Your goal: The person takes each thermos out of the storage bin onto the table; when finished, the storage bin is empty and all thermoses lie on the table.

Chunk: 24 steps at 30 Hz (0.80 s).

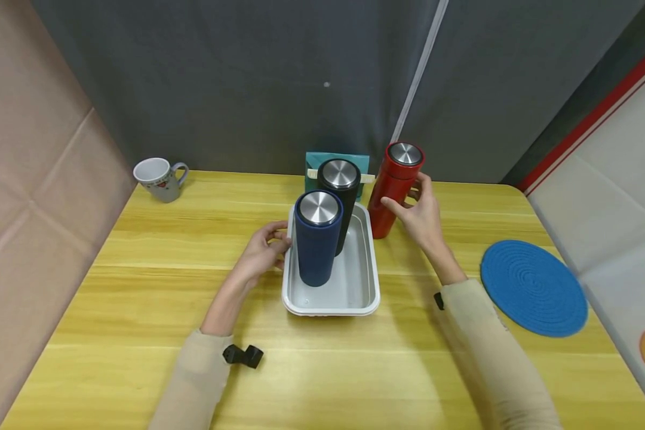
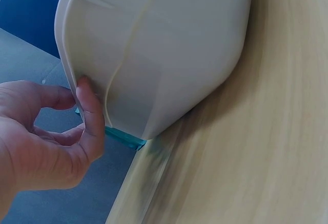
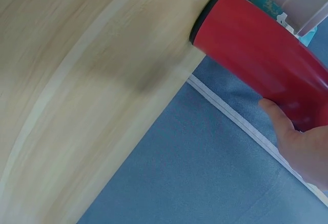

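Note:
A white tray (image 1: 330, 301) sits mid-table with a blue bottle (image 1: 317, 239) and a black bottle (image 1: 337, 194) standing upright in it. My left hand (image 1: 266, 248) holds the tray's left rim. In the left wrist view the thumb (image 2: 92, 111) lies on the tray's outer wall (image 2: 164, 55), and the index finger curls behind it toward the rim. A red bottle (image 1: 395, 185) with a steel cap stands on the table just right of the tray. My right hand (image 1: 419, 212) grips it around the middle. The right wrist view shows the thumb (image 3: 287, 131) on the red bottle (image 3: 256, 55).
A white mug (image 1: 158, 178) stands at the table's far left corner. A blue round mat (image 1: 534, 286) lies at the right edge. A teal box (image 1: 337, 160) stands behind the tray against the grey curtain. The wooden table (image 1: 140, 298) runs toward me.

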{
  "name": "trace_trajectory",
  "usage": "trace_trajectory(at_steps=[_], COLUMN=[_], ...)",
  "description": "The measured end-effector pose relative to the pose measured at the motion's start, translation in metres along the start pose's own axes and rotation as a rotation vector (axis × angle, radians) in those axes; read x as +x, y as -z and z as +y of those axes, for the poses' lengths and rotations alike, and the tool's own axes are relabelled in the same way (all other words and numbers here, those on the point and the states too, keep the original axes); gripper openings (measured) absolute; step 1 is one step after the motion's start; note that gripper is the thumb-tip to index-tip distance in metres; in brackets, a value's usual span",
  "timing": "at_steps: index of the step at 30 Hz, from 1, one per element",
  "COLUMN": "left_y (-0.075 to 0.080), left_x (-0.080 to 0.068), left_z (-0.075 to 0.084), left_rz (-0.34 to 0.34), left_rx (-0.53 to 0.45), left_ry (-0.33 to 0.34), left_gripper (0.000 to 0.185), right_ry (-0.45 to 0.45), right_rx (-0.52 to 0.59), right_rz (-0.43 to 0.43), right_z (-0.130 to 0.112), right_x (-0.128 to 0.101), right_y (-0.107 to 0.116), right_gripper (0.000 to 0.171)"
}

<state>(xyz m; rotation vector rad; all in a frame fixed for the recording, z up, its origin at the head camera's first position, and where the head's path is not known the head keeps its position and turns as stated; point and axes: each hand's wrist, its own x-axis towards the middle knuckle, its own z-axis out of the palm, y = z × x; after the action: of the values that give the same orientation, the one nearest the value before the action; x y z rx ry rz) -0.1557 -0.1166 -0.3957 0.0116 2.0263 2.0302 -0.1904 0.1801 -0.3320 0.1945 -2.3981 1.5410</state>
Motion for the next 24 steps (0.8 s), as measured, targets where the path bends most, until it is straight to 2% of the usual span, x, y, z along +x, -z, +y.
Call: trace_trajectory(at_steps=[4, 11, 24], left_y=[-0.001, 0.000, 0.003], left_x=[0.001, 0.002, 0.002], left_z=[-0.001, -0.003, -0.002], left_rz=[0.012, 0.021, 0.004], left_rx=[-0.006, -0.001, -0.010], left_ry=[-0.009, -0.011, -0.001], left_gripper=[0.047, 0.047, 0.047], right_ry=[0.013, 0.025, 0.033], right_rx=[-0.001, -0.004, 0.052], right_rz=[-0.013, -0.019, -0.003], right_z=[0.001, 0.042, 0.042], right_x=[0.000, 0.012, 0.008], right_y=[0.002, 0.001, -0.001], right_gripper=[0.066, 0.072, 0.074])
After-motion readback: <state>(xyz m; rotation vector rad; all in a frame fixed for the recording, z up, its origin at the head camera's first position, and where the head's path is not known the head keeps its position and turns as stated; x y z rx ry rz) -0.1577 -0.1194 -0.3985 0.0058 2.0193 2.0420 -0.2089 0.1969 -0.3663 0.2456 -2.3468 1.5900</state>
